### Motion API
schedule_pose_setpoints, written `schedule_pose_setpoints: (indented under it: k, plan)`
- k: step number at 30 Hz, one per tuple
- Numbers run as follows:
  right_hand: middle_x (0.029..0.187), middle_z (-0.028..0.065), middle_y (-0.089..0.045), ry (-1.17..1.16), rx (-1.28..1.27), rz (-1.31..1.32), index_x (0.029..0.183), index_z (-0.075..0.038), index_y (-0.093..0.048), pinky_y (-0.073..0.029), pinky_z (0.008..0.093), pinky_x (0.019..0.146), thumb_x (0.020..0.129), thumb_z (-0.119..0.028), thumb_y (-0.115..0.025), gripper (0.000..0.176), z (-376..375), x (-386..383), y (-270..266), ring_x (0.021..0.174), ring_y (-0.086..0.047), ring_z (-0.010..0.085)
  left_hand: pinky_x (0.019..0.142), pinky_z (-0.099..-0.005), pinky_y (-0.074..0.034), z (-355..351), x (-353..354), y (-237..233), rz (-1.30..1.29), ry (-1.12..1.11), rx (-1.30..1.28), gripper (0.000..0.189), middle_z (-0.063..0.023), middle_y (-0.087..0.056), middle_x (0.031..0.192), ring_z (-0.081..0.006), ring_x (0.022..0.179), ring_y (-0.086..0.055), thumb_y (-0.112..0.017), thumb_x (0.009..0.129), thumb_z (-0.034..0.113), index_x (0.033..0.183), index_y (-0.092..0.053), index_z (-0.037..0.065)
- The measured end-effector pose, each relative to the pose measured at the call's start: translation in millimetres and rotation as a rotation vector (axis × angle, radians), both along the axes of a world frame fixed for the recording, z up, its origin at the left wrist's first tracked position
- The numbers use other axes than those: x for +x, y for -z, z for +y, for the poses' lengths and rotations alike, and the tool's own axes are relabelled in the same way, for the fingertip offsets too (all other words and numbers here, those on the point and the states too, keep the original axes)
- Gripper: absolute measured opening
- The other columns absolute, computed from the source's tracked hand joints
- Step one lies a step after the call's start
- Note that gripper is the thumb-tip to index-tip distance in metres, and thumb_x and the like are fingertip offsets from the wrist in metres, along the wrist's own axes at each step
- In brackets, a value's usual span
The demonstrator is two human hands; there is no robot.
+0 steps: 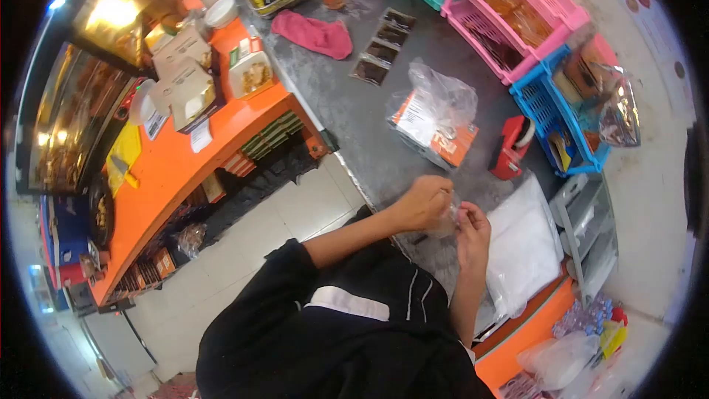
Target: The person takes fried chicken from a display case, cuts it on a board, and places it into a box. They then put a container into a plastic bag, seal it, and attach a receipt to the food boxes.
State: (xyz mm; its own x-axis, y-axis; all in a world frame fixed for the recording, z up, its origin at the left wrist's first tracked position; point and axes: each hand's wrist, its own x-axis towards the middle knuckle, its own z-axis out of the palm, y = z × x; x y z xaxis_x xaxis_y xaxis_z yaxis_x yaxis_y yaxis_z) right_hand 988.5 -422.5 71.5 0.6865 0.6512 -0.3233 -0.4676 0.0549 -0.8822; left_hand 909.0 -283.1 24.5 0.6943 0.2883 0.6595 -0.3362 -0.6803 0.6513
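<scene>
At four o'clock from view centre, over the grey counter: clear plastic held between both hands. Left hand curled closed on it; right hand pinches its edge. Judged near-weightless, limp, slippery, easily torn; best gripped at gathered edges. Orange-and-white box at twelve o'clock from hands.

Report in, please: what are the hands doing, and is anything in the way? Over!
Left hand and right hand gripping thin, clear plastic between them. White-and-orange cardboard box and red tape dispenser just beyond; neither between the hands.
</scene>
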Motion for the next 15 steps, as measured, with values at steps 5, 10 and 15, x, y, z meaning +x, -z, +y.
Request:
schedule_pose_setpoints:
  k: [5, 10, 15]
  plan:
    - [0.074, 0.0024, -0.055, 0.134, -0.285, -0.852, 0.095, -0.001, -0.061, -0.042, 0.0216, 0.056, 0.073, 0.005, -0.063, 0.022, -17.0, 20.5, 18.2, 0.063, -0.051, 0.0113, 0.077, -0.0398, -0.026, 29.8, -45.5, 20.8, 0.083, -0.178, 0.508, 0.013, 0.003, -0.053, 0.097, -0.0215, 0.095, -0.045, -0.062, 0.066, 0.024, 0.078, -0.058, 0.019]
    - [0.079, 0.0032, -0.053, 0.243, -0.488, -0.958, 0.095, 0.0, -0.061, -0.044, 0.0219, 0.058, 0.072, 0.004, -0.065, 0.024, -5.7, 17.3, 27.7, 0.071, -0.05, 0.0103, 0.077, -0.0384, -0.031, 26.2, -49.2, 17.8, 0.377, -0.12, 0.235, 0.008, -0.0022, -0.054, 0.096, -0.0214, 0.095, -0.047, -0.06, 0.07, 0.015, 0.077, -0.058, 0.013]
    - [0.088, 0.0009, -0.055, -0.127, -0.166, -0.421, 0.097, -0.002, -0.061, -0.044, 0.0202, 0.063, 0.077, -0.005, -0.066, 0.021, -19.1, 26.1, 14.2, 0.079, -0.05, 0.0071, 0.056, -0.0248, -0.036, 10.1, -43.5, -6.9, 0.351, -0.077, -0.725, 0.002, 0.0008, -0.057, 0.08, -0.0108, 0.068, -0.05, -0.062, 0.078, 0.007, 0.08, -0.061, 0.007]
